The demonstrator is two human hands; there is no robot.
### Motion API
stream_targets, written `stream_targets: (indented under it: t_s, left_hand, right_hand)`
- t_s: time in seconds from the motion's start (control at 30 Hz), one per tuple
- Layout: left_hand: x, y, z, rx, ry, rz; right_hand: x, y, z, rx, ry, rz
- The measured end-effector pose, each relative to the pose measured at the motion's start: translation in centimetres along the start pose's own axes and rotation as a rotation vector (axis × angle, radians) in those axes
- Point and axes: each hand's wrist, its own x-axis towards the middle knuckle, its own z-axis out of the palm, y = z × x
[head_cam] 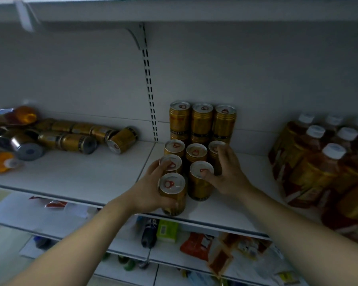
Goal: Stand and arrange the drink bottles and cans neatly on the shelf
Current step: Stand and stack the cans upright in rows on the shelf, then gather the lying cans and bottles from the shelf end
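Gold drink cans (pixel 196 152) stand in rows on the white shelf (pixel 87 174), with three more stacked on top at the back (pixel 202 118). My left hand (pixel 148 191) wraps the left side of the front-left can (pixel 172 195), which stands at the shelf's front edge. My right hand (pixel 225 174) grips the front-right can (pixel 199 183), thumb on its lid, fingers touching the can behind. More gold cans (pixel 77 139) lie on their sides at the left. Tea bottles with white caps (pixel 318 162) stand at the right.
Orange-capped bottles and packets (pixel 6 129) lie in a heap at the far left. A slotted upright and bracket (pixel 148 79) run down the back wall. Lower shelves hold packets and boxes (pixel 196 244). Bare shelf lies between the lying cans and the standing group.
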Motion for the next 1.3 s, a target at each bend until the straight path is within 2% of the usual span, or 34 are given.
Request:
stream_targets:
  t_s: [0.2,0.37,0.5,0.63,0.77,0.9,1.07,1.3]
  left_hand:
    - [-0.3,-1.0,-0.4,-0.030,0.019,0.007]
    - [0.6,-1.1,0.6,-0.076,0.012,0.034]
    - [1.3,-0.9,0.6,-0.116,0.022,0.000]
    - [1.3,-0.4,-0.2,-0.070,-0.053,-0.055]
    - [0.5,0.7,-2.4,0.017,-0.100,-0.130]
    - [-1.6,1.3,-5.4,0.190,-0.011,-0.230]
    - [-5.4,-2.1,-9.9,0.347,0.043,-0.353]
    - [-12.4,-9.4,-17.9,0.380,0.155,-0.451]
  right_hand:
    - [0.1,-1.3,1.2,-0.156,0.050,0.084]
    - [0.7,-1.8,2.3,-0.187,0.167,0.130]
    - [0.6,-2.2,2.3,-0.252,0.116,0.182]
    - [0.8,-2.6,1.0,-0.340,0.076,0.177]
    - [1.1,-4.2,-1.2,-0.394,0.048,0.099]
    - [2.5,-8.4,-2.5,-0.410,0.010,-0.053]
    - [3.9,-15.1,-1.7,-0.373,-0.125,-0.164]
    - [7.2,-26.2,5.7,-0.453,-0.192,-0.200]
